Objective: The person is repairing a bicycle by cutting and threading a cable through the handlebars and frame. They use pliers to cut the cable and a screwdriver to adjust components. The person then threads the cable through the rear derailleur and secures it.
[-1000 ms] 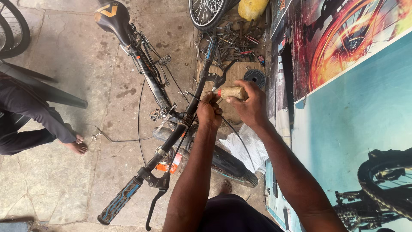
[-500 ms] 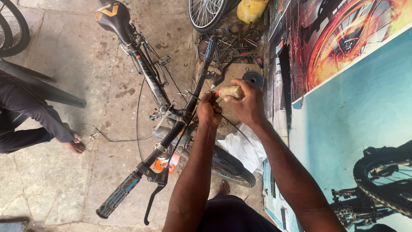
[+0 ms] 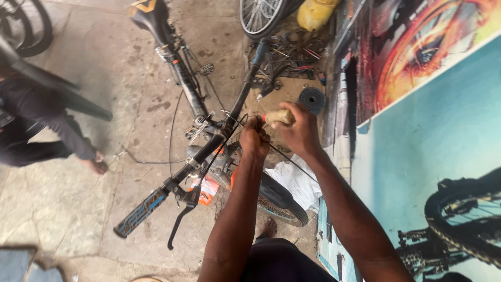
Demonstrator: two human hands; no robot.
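The left hand (image 3: 254, 138) is pinching a thin black brake cable (image 3: 292, 163) at the black bicycle handlebar's (image 3: 229, 116) centre while the right hand (image 3: 297, 128), at 3 o'clock, is clenching a wooden-handled tool (image 3: 275, 117), which is risking slipping and gouging those 2 close-set hands.

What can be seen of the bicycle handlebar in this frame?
The handlebar is a dark, metal-looking bar running diagonally from lower left to upper right. Its near end carries a black grip with blue and orange markings and a black brake lever hanging below. Thin cables loop off it. The left hand is closed at its middle near the stem; the right hand beside it holds a tool with a pale wooden-looking handle. The far end reaches toward scattered tools.
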